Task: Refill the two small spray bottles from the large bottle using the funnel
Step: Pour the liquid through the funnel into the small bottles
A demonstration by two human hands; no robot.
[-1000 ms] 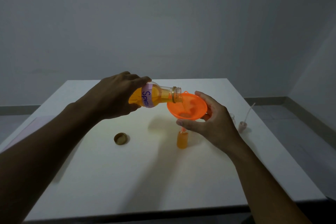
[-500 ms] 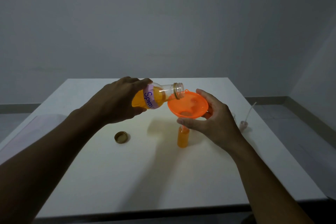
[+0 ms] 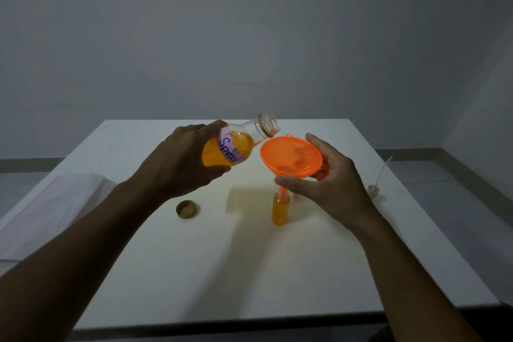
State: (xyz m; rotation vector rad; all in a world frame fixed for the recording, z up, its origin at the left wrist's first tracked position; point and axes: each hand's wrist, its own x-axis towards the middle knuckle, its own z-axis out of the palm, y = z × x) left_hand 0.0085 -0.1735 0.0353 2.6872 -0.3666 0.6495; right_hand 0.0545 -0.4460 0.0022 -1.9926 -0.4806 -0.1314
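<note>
I've tipped the large bottle (image 3: pixel 236 144) back up in my left hand (image 3: pixel 180 164), ending the pour; my right hand (image 3: pixel 327 183) grips the funnel (image 3: pixel 290 155) seated in the small spray bottle (image 3: pixel 280 209), which looks full.

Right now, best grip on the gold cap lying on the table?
Probably pinch the cap across its rim from straight above: it lies flat, open side up, on the table, apart from the small bottle, so opposite sides of the rim look reachable.

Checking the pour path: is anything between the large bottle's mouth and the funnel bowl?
Nothing visible. The large bottle in the left hand has its open mouth just above the funnel rim, which the right hand steadies on the small bottle.
</note>
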